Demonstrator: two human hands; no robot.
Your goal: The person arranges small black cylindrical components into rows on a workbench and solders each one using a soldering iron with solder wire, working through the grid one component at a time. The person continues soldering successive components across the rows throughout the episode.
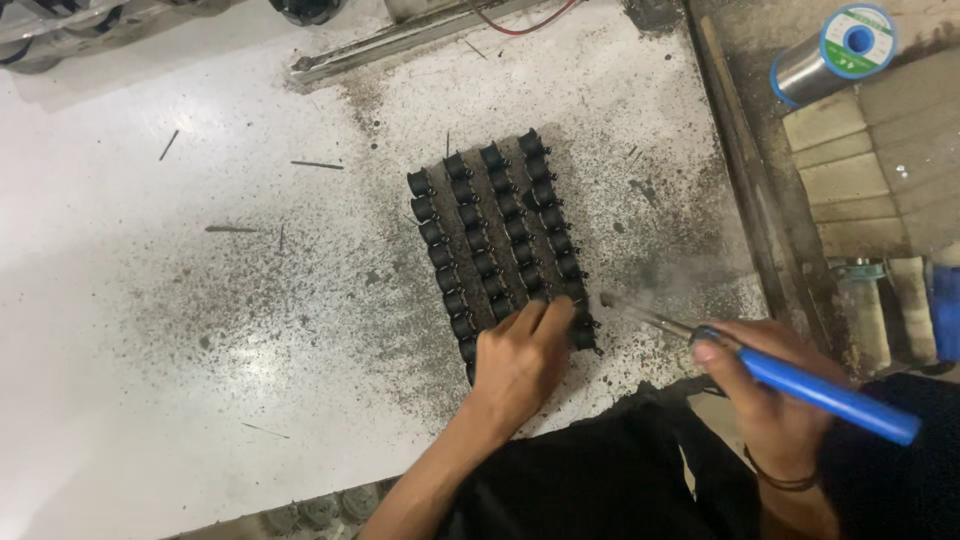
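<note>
A block of several small black coil bobbins (495,225) in rows lies on the stained white worktop (200,300). My left hand (520,360) rests on the block's near end, fingers pressing the closest bobbins. My right hand (765,390) grips a blue-handled soldering iron (800,385). Its metal tip points left, close to the block's near right corner, with a wisp of smoke around it.
A spool of solder wire (835,50) with a blue rim sits at the top right beside a tan ribbed block (880,170). A metal bar (400,40) and a red wire lie at the top. Thin dark wire offcuts scatter on the left.
</note>
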